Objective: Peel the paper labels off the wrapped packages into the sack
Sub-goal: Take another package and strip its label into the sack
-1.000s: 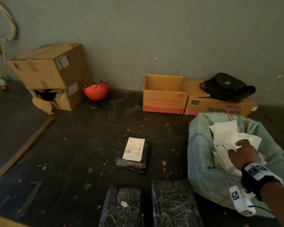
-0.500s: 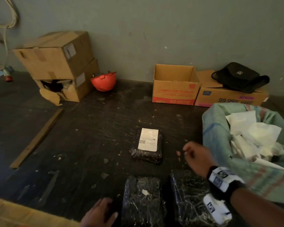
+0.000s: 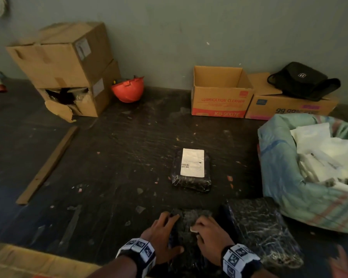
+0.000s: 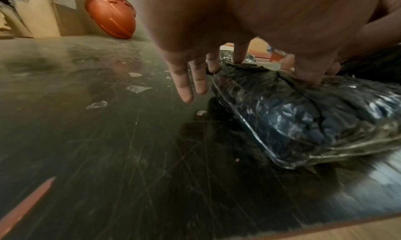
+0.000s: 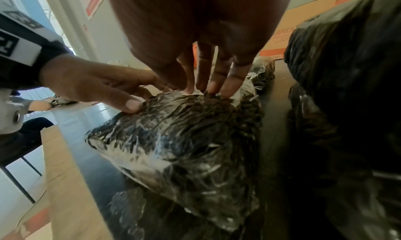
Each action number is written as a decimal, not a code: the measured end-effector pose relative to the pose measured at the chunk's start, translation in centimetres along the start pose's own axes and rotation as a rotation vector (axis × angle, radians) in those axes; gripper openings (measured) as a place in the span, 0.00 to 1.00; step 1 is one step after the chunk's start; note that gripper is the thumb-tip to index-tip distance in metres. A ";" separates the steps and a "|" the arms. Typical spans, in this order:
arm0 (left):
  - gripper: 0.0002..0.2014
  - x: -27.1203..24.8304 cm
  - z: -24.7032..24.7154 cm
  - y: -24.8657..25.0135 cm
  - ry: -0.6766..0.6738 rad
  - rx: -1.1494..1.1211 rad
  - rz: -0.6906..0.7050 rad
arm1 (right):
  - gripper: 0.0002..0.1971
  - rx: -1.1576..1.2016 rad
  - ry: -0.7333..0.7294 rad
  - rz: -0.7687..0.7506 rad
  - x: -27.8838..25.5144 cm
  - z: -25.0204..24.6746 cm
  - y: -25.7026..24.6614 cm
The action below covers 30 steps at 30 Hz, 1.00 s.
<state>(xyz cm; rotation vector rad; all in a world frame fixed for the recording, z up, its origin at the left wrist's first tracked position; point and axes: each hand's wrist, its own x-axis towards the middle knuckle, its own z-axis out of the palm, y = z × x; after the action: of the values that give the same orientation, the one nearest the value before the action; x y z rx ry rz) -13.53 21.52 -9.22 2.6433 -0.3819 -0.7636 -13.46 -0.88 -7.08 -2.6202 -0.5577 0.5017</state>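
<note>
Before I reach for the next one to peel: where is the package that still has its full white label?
In the head view the labelled package lies alone mid-floor, beyond both hands, left of the sack and nearer than the open lubrication cleaner box.

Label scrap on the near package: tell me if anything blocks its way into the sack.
Nothing visible blocks it. The right hand already has its fingertips on the label scrap. Between it and the sack lies only the second wrapped package, low enough to pass over, I judge.

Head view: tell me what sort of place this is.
Probably a warehouse or storeroom floor: stacked cardboard boxes against the wall, an orange hard hat beside them, and plastic-wrapped packages on the scuffed dark floor.
</note>
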 end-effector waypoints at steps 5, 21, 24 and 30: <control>0.54 1.1 -0.5 -0.6 -0.044 0.030 0.001 | 0.13 0.062 0.039 0.087 1.6 0.0 -0.1; 0.55 1.9 -1.8 -0.2 -0.146 -0.047 -0.016 | 0.04 0.104 0.019 0.082 1.1 -0.3 0.1; 0.55 1.7 -2.0 -0.2 -0.156 -0.044 -0.022 | 0.03 0.172 0.041 0.121 0.5 -1.1 0.4; 0.55 1.1 -1.8 0.3 -0.171 -0.043 -0.066 | 0.02 0.263 0.149 0.132 -1.0 -4.0 1.3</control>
<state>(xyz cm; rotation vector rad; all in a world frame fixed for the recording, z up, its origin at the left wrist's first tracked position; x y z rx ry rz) -11.66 21.34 -8.14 2.5695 -0.3198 -1.0112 -12.26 -3.66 -4.06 -2.4258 -0.2533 0.3857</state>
